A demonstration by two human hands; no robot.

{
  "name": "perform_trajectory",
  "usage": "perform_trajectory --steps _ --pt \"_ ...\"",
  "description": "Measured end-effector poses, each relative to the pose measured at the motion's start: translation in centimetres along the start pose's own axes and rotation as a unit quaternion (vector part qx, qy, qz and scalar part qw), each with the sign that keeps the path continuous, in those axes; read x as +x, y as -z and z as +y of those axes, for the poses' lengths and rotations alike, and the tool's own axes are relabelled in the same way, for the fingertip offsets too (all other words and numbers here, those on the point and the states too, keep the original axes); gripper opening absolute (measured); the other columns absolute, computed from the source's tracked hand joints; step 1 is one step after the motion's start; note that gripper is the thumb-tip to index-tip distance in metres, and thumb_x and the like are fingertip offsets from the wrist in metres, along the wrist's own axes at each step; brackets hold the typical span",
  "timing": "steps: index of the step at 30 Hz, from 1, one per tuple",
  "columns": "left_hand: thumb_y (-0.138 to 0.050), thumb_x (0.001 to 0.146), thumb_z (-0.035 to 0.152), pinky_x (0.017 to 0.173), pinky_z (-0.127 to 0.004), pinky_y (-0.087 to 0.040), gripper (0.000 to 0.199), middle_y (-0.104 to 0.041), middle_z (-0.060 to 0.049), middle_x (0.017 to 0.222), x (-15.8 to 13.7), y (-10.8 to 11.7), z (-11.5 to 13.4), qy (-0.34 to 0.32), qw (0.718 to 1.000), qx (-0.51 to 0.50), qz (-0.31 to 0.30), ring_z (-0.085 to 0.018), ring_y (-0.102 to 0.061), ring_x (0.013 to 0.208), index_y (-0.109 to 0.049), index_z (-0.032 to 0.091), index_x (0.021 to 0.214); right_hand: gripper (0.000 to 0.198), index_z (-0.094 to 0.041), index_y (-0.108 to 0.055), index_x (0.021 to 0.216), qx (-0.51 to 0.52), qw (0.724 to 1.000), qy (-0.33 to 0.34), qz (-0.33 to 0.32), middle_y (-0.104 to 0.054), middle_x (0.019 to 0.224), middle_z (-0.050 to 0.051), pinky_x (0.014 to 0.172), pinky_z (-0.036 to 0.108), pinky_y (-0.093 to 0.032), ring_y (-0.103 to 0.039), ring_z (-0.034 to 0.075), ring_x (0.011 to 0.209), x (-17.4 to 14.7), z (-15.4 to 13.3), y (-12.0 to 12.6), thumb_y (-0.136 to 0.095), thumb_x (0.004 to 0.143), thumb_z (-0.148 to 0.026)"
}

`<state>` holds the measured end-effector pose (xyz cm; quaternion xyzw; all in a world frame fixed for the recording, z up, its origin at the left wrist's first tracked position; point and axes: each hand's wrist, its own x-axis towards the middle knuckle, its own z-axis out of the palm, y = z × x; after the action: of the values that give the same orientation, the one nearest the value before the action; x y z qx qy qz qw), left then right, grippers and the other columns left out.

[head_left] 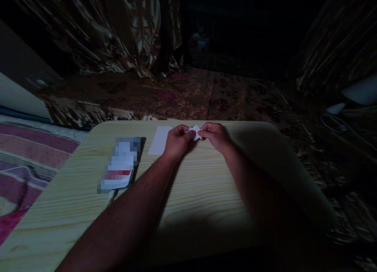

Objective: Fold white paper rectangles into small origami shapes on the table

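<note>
A small folded white paper with pointed corners is pinched between both hands above the far part of the wooden table. My left hand grips its left side, thumb on top. On the right side, my right hand holds it between thumb and fingers. Flat on the table, just left of my left hand, lies a white sheet of paper, partly covered by that hand. The fingers beneath the folded paper are mostly hidden.
A phone-like device with a blurred screen lies on the table's left, a cable running from its near end. Striped bedding borders the left side. Patterned cloth and curtains are behind. A white cable shows at right.
</note>
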<state>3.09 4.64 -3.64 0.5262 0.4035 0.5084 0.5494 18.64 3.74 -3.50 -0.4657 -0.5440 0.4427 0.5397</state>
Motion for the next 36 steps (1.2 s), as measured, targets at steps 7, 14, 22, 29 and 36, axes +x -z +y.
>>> perform_trajectory --steps 7,14,22,29,36 --pt "-0.075 0.062 0.029 0.048 -0.022 -0.033 0.021 -0.056 0.002 0.054 0.23 0.2 -0.28 0.015 0.999 -0.031 0.002 -0.009 -0.046 0.048 -0.058 0.016 0.065 0.016 -0.016 -0.059 0.062 0.005 1.0 0.003 -0.001 -0.059 0.054 -0.002 0.054 0.024 -0.042 -0.052 0.01 0.051 -0.03 0.04 -0.08 -0.07 0.065 -0.028" --pt "-0.074 0.064 0.032 0.048 -0.023 -0.034 0.023 -0.055 0.002 0.053 0.31 0.2 -0.38 0.013 1.0 -0.025 0.005 -0.01 -0.046 0.048 -0.058 0.016 0.063 0.013 -0.016 -0.06 0.061 -0.003 1.0 0.006 -0.005 -0.059 0.054 -0.002 0.054 0.024 -0.041 -0.052 0.01 0.052 -0.1 -0.12 -0.02 -0.069 0.065 -0.026" --pt "-0.069 0.071 0.033 0.051 -0.022 -0.035 0.02 -0.055 0.003 0.056 0.24 0.15 -0.33 -0.033 0.999 -0.003 0.009 -0.009 -0.044 0.051 -0.058 0.016 0.066 0.017 -0.016 -0.061 0.062 -0.001 1.0 -0.003 -0.007 -0.06 0.055 -0.001 0.055 0.025 -0.042 -0.052 0.011 0.052 -0.13 -0.27 -0.05 -0.068 0.068 -0.03" --pt "-0.069 0.072 0.033 0.051 -0.022 -0.035 0.021 -0.056 0.002 0.057 0.33 0.0 -0.42 -0.042 0.999 -0.001 0.015 -0.008 -0.044 0.05 -0.059 0.016 0.067 0.023 -0.016 -0.06 0.063 0.001 1.0 0.001 0.004 -0.06 0.055 0.0 0.053 0.024 -0.042 -0.053 0.01 0.051 -0.09 -0.24 -0.19 -0.068 0.069 -0.036" --pt "-0.066 0.075 0.041 0.044 -0.022 -0.03 0.028 -0.052 0.002 0.052 0.26 0.01 -0.27 -0.015 1.0 0.004 0.01 -0.008 -0.041 0.046 -0.06 0.015 0.067 0.024 -0.016 -0.06 0.067 -0.013 1.0 -0.008 0.011 -0.062 0.058 0.0 0.053 0.023 -0.043 -0.054 0.01 0.052 0.0 -0.12 -0.14 -0.066 0.073 -0.038"
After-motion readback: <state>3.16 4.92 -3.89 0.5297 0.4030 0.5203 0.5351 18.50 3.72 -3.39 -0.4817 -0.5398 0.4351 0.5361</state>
